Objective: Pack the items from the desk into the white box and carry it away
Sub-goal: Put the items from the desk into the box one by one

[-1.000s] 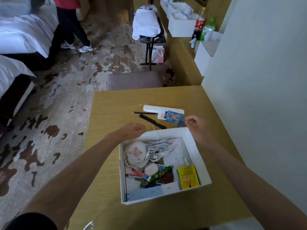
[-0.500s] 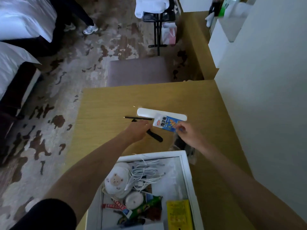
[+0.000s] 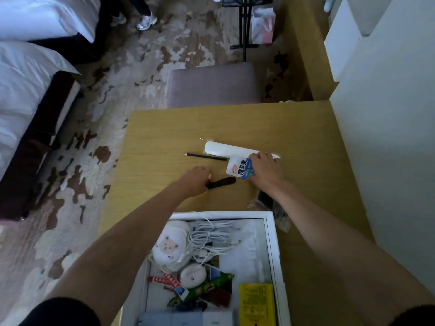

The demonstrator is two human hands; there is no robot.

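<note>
— Box (image 3: pixel 274 234) sits at the near edge of the desk (image 3: pixel 306 137), white, its lower part cut off by the picture; inside lie cables (image 3: pixel 209 241), a bear-print pouch (image 3: pixel 168 245), a yellow packet (image 3: pixel 256 302) and small things too dim to name.

— And the hands?

— Left hand (image 3: pixel 196 181) is down over one end of the black comb (image 3: pixel 223 181), fingers curled on it, so that end is hidden. Right hand (image 3: pixel 264 171) lies on the blue-and-white packet (image 3: pixel 239 167), covering its right side; whether it is pinched or only pressed, I cannot tell.

— What else is hard to see?

— Something dark in clear wrap (image 3: pixel 266 200) lies under the right forearm, mostly hidden. Behind the packet are a white case (image 3: pixel 223 149) and a black pencil (image 3: pixel 207 156).

— Any change from half a second back?

— The left hand has slid down the comb toward its left end, and the right has come flat onto the packet. The pencil and case have not moved.
</note>
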